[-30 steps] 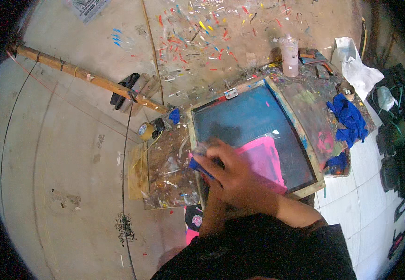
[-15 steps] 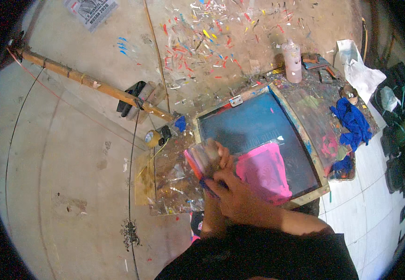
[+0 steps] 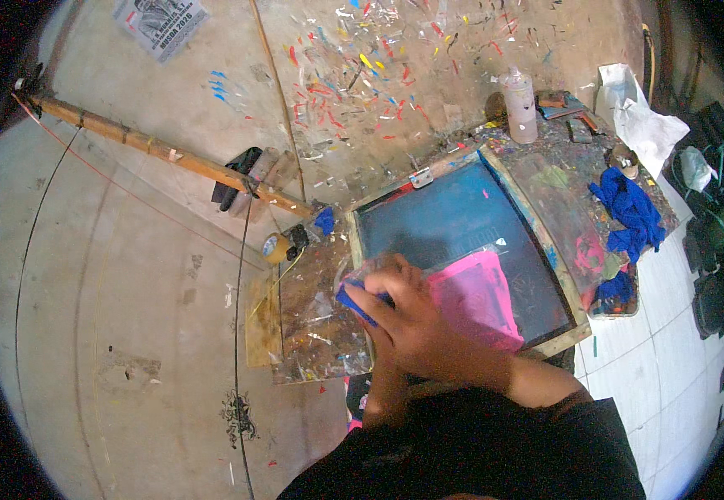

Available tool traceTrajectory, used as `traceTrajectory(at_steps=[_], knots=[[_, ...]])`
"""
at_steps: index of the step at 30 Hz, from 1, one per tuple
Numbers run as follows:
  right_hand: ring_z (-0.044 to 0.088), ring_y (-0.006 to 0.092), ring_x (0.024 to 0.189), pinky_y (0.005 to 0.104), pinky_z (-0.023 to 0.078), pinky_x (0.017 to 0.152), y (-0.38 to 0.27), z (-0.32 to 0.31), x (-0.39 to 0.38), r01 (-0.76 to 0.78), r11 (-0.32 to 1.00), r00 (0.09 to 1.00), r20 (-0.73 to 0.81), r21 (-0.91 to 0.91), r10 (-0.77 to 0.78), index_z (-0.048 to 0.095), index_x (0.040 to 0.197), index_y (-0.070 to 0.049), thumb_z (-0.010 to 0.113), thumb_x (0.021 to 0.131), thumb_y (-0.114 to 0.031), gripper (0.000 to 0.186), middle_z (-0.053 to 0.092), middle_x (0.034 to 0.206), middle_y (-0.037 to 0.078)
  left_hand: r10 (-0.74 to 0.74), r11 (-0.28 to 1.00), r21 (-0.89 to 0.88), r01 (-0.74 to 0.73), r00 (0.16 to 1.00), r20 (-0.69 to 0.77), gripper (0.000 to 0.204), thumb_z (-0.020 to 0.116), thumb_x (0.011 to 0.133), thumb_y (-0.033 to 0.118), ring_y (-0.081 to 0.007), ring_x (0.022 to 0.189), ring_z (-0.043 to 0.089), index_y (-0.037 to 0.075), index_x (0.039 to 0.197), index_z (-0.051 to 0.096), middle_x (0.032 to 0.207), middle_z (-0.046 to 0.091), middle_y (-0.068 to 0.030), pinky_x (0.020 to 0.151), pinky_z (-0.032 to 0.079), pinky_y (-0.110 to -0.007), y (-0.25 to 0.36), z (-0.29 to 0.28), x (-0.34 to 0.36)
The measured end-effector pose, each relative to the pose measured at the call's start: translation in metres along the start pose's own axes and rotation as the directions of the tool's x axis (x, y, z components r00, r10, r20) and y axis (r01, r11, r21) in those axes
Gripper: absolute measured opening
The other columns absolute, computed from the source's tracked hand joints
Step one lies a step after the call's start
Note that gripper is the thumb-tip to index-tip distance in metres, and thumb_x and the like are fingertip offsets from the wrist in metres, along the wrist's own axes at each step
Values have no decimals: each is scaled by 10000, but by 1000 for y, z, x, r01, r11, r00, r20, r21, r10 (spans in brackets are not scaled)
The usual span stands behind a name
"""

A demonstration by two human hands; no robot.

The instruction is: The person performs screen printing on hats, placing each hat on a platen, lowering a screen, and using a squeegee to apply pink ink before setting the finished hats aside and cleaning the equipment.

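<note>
My two hands are crossed together at the lower left corner of a printing screen. My right hand [image 3: 416, 321] is on top, its fingers closed on a bunched blue cloth [image 3: 355, 303]. Beneath it, largely covered, my left hand [image 3: 386, 354] grips a squeegee [image 3: 365, 270], of which only a blurred brownish end shows. The blue cloth presses against the squeegee. Beside my right wrist, bright pink ink [image 3: 495, 287] lies in a rough square on the dark blue mesh of the wood-framed screen [image 3: 462, 208].
A paint-spotted worktable [image 3: 316, 333] carries the screen. Behind it stand a cloudy bottle [image 3: 520, 108] and a tape roll [image 3: 276, 247]. Blue rags [image 3: 628, 212] and white paper [image 3: 641, 121] lie right. A wooden pole [image 3: 170, 154] slants at left; white floor tiles [image 3: 628, 358] show at right.
My right hand and the blue cloth have moved up and slightly left along the squeegee, covering most of it. The squeegee's pink edge, seen before, is now hidden.
</note>
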State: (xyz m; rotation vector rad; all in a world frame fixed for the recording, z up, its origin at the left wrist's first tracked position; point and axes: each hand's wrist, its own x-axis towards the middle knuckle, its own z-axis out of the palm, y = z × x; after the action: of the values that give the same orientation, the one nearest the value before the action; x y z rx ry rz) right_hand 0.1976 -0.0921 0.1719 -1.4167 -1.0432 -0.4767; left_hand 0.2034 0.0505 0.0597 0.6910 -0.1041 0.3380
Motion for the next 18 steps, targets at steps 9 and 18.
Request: traceTrajectory(at_steps=[9,18], knots=[[549,377,1024,508,415,1005,-4,-3,7,-55,998,998,3,-33,55,589,1133,50,665,826,-32,326,515,1022,181,79,996,45,-76,995,-60,595,515,923,610,-176,756,483,42,1097,473,875,508,-48,657,434,-306,-12,-5,1],[581,395,937,440,483,916,-5,-9,6,-128,990,991,-29,54,130,592,1151,37,626,891,-44,275,534,1060,197,104,992,68,-106,994,32,606,514,920,616,-170,739,468,38,1093,462,869,494,-45,630,426,-299,3,-14,14]])
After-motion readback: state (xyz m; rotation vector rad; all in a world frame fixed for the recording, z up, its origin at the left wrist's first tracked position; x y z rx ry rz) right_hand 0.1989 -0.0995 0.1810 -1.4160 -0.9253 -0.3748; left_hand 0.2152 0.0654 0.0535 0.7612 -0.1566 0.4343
